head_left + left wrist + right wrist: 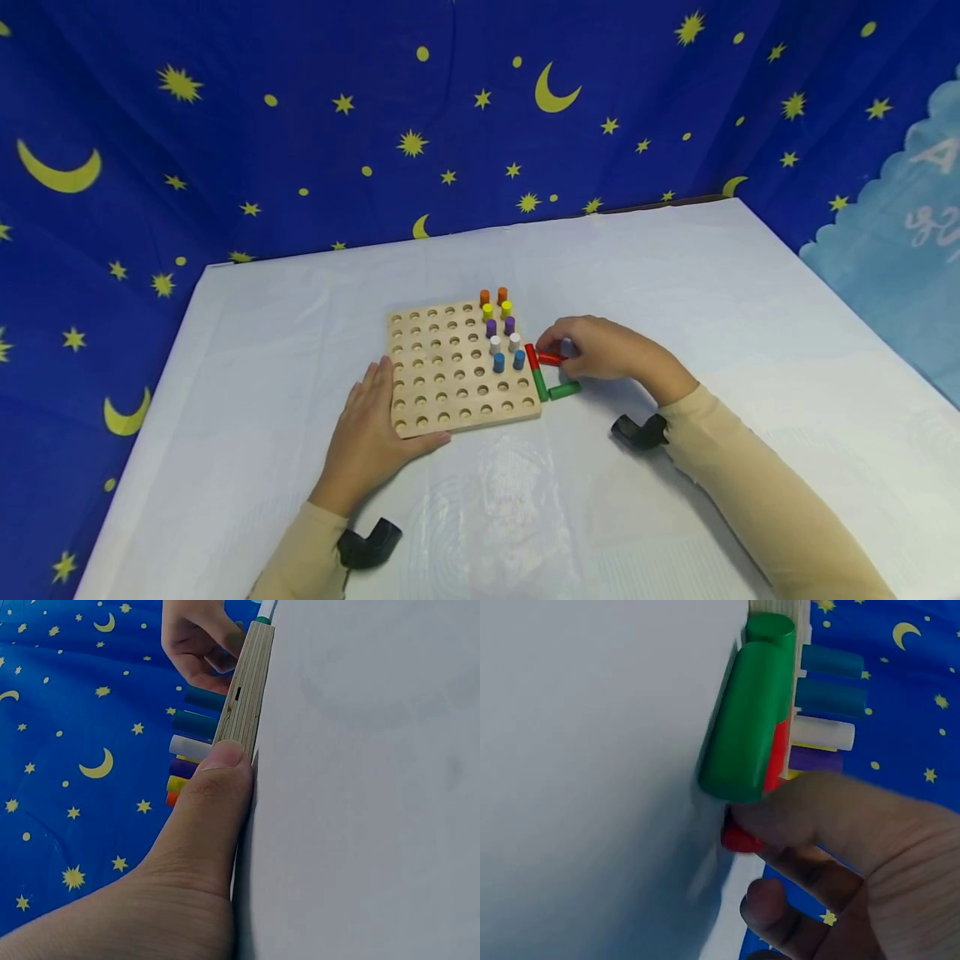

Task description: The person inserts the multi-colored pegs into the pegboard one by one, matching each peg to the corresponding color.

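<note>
A pale wooden peg board (480, 423) with rows of round holes lies on the table. My left hand (367, 437) rests against its near left corner, fingers extended along the left side and thumb (206, 791) on the front edge. To the right of the board, my right hand (600, 346) pinches a red peg (740, 838) between thumb and finger, low at the tabletop. Another red peg (532, 357) and a green peg (540, 385) lie end to end along the board's right edge. A second green peg (566, 390) lies just beside them.
Paired orange (502, 295), yellow (506, 309), purple (510, 325), white (514, 342) and blue pegs (519, 359) stand in the board's two right columns. A white cloth (300, 317) covers the table. Behind hangs a blue curtain (315, 133) with stars and moons.
</note>
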`<state>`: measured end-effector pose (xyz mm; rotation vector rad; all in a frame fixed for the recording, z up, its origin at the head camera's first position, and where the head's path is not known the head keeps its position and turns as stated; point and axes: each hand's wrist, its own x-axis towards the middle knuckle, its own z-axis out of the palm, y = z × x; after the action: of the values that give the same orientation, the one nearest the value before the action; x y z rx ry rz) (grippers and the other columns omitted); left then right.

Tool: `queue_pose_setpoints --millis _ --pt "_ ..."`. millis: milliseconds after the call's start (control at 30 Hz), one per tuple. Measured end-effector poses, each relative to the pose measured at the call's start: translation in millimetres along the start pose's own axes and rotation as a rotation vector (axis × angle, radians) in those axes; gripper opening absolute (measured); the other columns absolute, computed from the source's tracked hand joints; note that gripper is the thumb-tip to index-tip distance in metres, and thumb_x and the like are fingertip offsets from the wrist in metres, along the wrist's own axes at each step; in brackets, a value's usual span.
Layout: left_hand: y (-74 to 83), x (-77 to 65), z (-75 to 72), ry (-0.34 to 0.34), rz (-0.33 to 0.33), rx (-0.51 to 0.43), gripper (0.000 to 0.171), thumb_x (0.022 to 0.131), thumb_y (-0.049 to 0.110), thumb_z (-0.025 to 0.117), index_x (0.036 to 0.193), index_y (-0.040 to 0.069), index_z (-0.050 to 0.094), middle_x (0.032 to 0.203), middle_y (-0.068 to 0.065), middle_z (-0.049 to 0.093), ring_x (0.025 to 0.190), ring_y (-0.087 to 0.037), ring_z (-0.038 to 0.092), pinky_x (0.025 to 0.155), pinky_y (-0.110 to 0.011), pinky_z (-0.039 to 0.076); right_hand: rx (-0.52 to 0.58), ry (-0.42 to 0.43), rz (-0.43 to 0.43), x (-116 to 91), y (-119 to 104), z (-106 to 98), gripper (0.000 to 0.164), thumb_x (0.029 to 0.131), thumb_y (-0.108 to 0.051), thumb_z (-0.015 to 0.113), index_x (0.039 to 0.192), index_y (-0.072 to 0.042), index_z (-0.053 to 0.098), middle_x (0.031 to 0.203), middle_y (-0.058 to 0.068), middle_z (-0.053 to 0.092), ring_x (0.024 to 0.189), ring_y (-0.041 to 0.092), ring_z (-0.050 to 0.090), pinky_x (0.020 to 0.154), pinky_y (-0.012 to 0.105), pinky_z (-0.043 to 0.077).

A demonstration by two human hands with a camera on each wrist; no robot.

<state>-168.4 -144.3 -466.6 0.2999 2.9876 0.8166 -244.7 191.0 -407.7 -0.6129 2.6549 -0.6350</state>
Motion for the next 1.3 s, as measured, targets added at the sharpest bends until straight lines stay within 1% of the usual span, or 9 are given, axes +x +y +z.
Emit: queue_pose_setpoints --millis 67,167,367,500,600,733,1000,1200,1300 --pt "0.2 -0.1 0.0 0.000 -0.001 -0.001 0.138 0.064 0.080 0.072 0.159 0.003 0.008 0.166 -0.018 0.013 0.155 -0.035 0.011 0.127 -0.051 0.011 -0.037 0.000 -0.011 0.5 0.0 -1.0 0.036 0.084 -0.003 0.072 0.118 -0.014 0.071 0.114 0.000 0.069 0.100 0.018 0.059 0.092 0.039 0.054" --pt "0.4 -0.1 -0.3 0.000 -0.002 0.000 0.139 0.064 0.080 0.072 0.159 0.003 0.007 0.166 -0.018 0.013 0.155 -0.036 0.012 0.127 -0.051 0.011 -0.055 -0.001 -0.032 1.0 2.3 -0.8 0.032 0.086 -0.003 0.071 0.116 -0.014 0.072 0.112 0.000 0.069 0.101 0.018 0.060 0.095 0.042 0.054" --pt "0.2 0.4 -0.3 -0.005 -0.006 0.000 0.139 0.064 0.081 0.071 0.159 0.003 0.007 0.166 -0.018 0.013 0.155 -0.036 0.012 0.127 -0.052 0.011 -0.044 0.019 -0.059 -1.3 10.0 3.1 0.031 0.091 -0.008 0.070 0.121 -0.015 0.070 0.109 -0.001 0.067 0.094 0.016 0.057 0.090 0.037 0.054" --pt "-0.2 0.8 -0.7 -0.006 -0.011 -0.002 0.139 0.064 0.081 0.072 0.159 0.003 0.007 0.166 -0.017 0.013 0.155 -0.036 0.012 0.127 -0.052 0.011 0.020 0.055 -0.091 -3.8 12.0 4.2 0.029 0.090 -0.009 0.071 0.118 -0.016 0.067 0.108 -0.001 0.066 0.092 0.017 0.056 0.086 0.035 0.053" --pt "-0.4 1.0 -0.7 -0.003 -0.009 -0.006 0.140 0.063 0.080 0.073 0.159 0.003 0.007 0.166 -0.018 0.013 0.155 -0.036 0.011 0.127 -0.052 0.011 0.097 0.078 -0.105 -5.7 10.3 3.7 0.026 0.089 -0.009 0.073 0.112 -0.016 0.064 0.103 -0.001 0.065 0.082 0.017 0.054 0.076 0.030 0.051" --pt "-0.2 0.8 -0.4 0.004 -0.004 -0.011 0.140 0.063 0.080 0.073 0.159 0.002 0.008 0.166 -0.018 0.013 0.155 -0.036 0.012 0.127 -0.052 0.011 0.183 0.114 -0.131 -8.0 5.1 3.4 0.023 0.087 -0.009 0.075 0.105 -0.016 0.061 0.095 -0.002 0.062 0.075 0.016 0.051 0.065 0.026 0.047" --pt "0.6 0.8 -0.6 0.009 -0.004 -0.005 0.139 0.063 0.080 0.073 0.159 0.001 0.009 0.166 -0.019 0.014 0.154 -0.036 0.012 0.127 -0.051 0.012 0.288 0.136 -0.213 -11.6 -13.5 5.5 0.022 0.084 -0.012 0.079 0.099 -0.017 0.063 0.093 -0.002 0.062 0.075 0.019 0.053 0.060 0.026 0.046" --pt "-0.1 1.1 -0.1 0.000 -0.007 -0.004 0.140 0.063 0.080 0.073 0.159 0.001 0.008 0.166 -0.019 0.014 0.154 -0.036 0.012 0.127 -0.052 0.012 0.292 0.103 -0.214 -8.3 -30.3 11.2 0.020 0.083 -0.012 0.080 0.096 -0.016 0.066 0.085 -0.003 0.063 0.064 0.014 0.049 0.053 0.021 0.041" --pt "0.2 1.4 0.1 -0.005 -0.013 -0.006 0.140 0.063 0.080 0.073 0.159 0.002 0.008 0.166 -0.018 0.013 0.155 -0.036 0.012 0.127 -0.051 0.011 0.242 0.113 -0.221 -4.8 -37.4 15.4 0.017 0.083 -0.013 0.080 0.095 -0.018 0.069 0.080 -0.004 0.063 0.060 0.011 0.047 0.051 0.021 0.039"
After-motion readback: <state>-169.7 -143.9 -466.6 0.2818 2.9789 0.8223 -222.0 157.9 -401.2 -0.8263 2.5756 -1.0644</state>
